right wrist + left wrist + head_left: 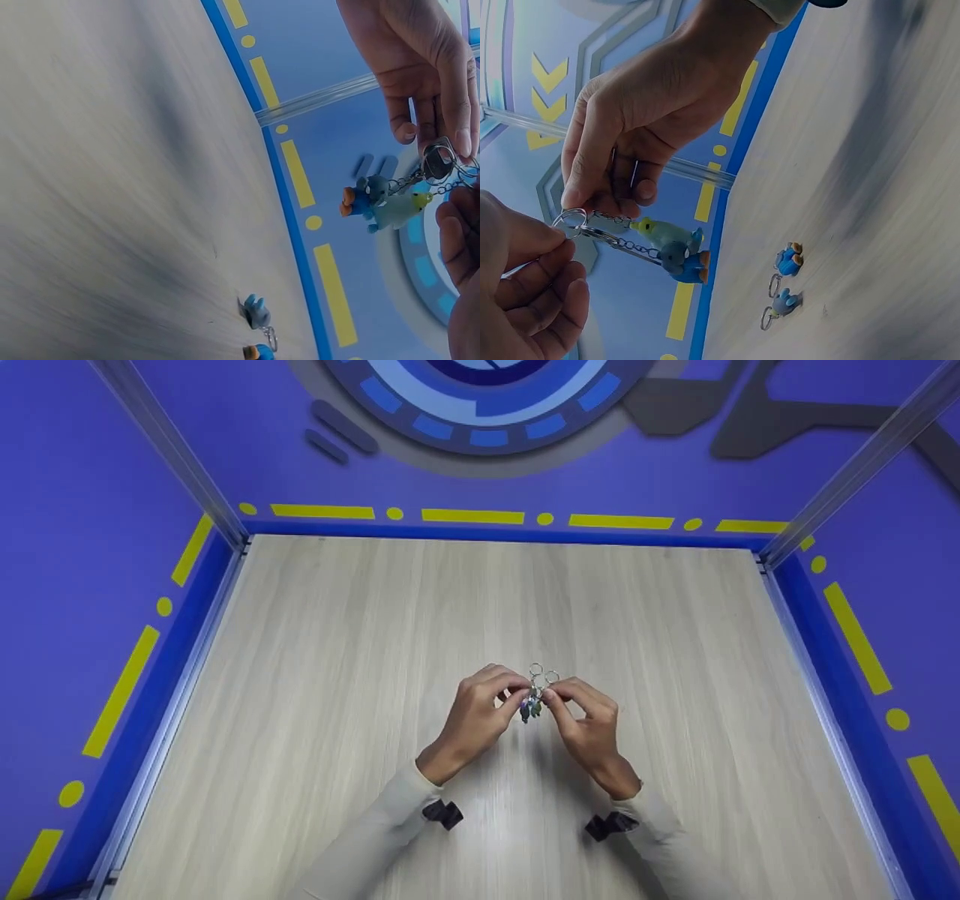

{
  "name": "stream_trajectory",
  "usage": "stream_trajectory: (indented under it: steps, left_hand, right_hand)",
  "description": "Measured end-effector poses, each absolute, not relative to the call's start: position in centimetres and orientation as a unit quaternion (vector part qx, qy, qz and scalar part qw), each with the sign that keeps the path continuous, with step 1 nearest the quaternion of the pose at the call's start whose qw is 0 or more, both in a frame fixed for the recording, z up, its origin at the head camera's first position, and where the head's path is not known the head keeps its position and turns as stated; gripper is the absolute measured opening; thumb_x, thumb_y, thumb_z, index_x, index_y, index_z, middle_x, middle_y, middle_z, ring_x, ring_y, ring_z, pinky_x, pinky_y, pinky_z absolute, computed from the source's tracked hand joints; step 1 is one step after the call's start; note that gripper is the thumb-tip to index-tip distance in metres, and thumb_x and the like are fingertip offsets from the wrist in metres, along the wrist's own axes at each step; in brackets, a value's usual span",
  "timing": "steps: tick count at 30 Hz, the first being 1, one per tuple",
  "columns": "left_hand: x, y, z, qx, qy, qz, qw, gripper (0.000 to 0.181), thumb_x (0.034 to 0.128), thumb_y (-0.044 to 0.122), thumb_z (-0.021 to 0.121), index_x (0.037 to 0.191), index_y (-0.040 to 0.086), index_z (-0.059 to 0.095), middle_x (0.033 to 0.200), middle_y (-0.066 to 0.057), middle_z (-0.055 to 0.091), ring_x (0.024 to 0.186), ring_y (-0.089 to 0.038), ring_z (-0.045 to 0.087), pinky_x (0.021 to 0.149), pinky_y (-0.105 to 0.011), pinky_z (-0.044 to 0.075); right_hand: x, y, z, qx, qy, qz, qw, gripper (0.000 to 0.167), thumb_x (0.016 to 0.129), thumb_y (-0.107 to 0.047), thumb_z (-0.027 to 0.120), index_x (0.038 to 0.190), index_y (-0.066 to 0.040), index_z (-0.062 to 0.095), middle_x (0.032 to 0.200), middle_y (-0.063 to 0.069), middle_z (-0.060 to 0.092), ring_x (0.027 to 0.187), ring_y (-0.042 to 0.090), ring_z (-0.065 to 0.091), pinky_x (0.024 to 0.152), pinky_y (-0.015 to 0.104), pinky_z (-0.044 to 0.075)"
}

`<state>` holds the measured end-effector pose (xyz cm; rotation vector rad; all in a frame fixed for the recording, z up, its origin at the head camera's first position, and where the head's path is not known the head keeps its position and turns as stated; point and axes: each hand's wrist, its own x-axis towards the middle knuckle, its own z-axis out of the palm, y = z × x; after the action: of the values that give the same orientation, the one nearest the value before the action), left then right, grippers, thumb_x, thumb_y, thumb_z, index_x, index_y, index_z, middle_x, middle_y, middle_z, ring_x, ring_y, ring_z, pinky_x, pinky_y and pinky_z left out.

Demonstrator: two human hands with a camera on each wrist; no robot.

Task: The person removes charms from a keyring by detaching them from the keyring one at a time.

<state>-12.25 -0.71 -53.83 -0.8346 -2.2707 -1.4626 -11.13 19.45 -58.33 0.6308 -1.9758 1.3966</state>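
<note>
In the head view my left hand and right hand meet above the table, fingertips close together. The left hand pinches the metal ring of the joined keychains; the right hand pinches the same cluster of rings from the other side. From their chains dangle a pale teal figure with a yellow end and a grey-blue figure with orange feet. A flat metal piece shows among the rings. Fingers partly hide how the rings are linked.
On the wood-grain table lie two more figure keychains, a blue one with orange feet and a grey-blue one, each with a ring. Blue walls with yellow marks and metal rails border the table.
</note>
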Motion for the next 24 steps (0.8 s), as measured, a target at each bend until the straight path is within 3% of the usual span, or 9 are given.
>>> stream_trajectory:
  steps: [9,13,17,24]
  left_hand:
    - [-12.26,-0.90,-54.11,-0.318,-0.817,-0.454,0.158,0.007,0.0962,-0.003,0.081,0.099,0.004,0.083,0.096,0.000,0.079,0.087,-0.015,0.070,0.076,-0.027,0.059]
    - [-12.34,-0.91,-54.06,-0.323,-0.811,-0.466,0.143,0.007,0.0976,-0.002,0.080,0.100,0.004,0.082,0.096,-0.002,0.079,0.086,-0.016,0.070,0.075,-0.031,0.061]
    - [-12.39,-0.89,-53.92,-0.300,-0.781,-0.542,0.080,0.005,0.0989,0.002,0.081,0.102,0.005,0.083,0.097,-0.004,0.080,0.086,-0.015,0.071,0.076,-0.037,0.063]
    - [-12.23,-0.85,-54.01,-0.244,-0.714,-0.655,-0.038,0.010,0.0988,0.010,0.084,0.109,0.008,0.083,0.103,-0.002,0.080,0.098,-0.015,0.073,0.088,-0.036,0.062]
  right_hand:
    - [-11.24,19.73,-58.10,0.263,-0.757,0.522,0.291,0.022,0.089,0.016,0.080,0.094,-0.006,0.082,0.086,0.006,0.078,0.073,0.019,0.070,0.077,0.019,0.056]
    - [-11.23,19.75,-58.06,0.265,-0.754,0.525,0.292,0.024,0.088,0.018,0.079,0.094,-0.005,0.082,0.085,0.006,0.078,0.073,0.019,0.070,0.077,0.019,0.056]
    - [-11.23,19.65,-58.08,0.273,-0.730,0.539,0.319,0.027,0.085,0.024,0.077,0.094,-0.001,0.081,0.085,0.011,0.077,0.073,0.021,0.069,0.077,0.019,0.056]
    - [-11.32,18.96,-57.97,0.288,-0.670,0.583,0.359,0.023,0.084,0.029,0.071,0.091,0.008,0.076,0.082,0.019,0.072,0.070,0.022,0.064,0.071,0.023,0.055]
